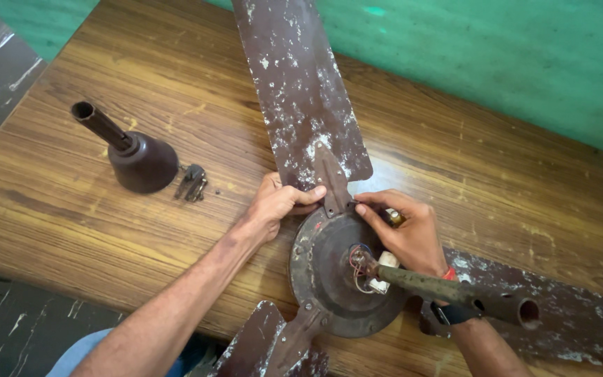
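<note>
Fingers of the left hand (277, 204) curled around the root of the top fan blade (301, 91), thumb on its bracket (332, 183); the right hand (407, 234) pinched beside it over the motor hub (333, 279) near the tabletop's (92, 209) near edge. A canopy cup (137, 159) stood toward the left edge.

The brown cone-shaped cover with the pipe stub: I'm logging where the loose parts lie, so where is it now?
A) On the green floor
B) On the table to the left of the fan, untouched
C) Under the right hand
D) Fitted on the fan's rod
B: the cone-shaped cover stands on the wooden table left of the fan motor, apart from the left hand and right hand.
</note>
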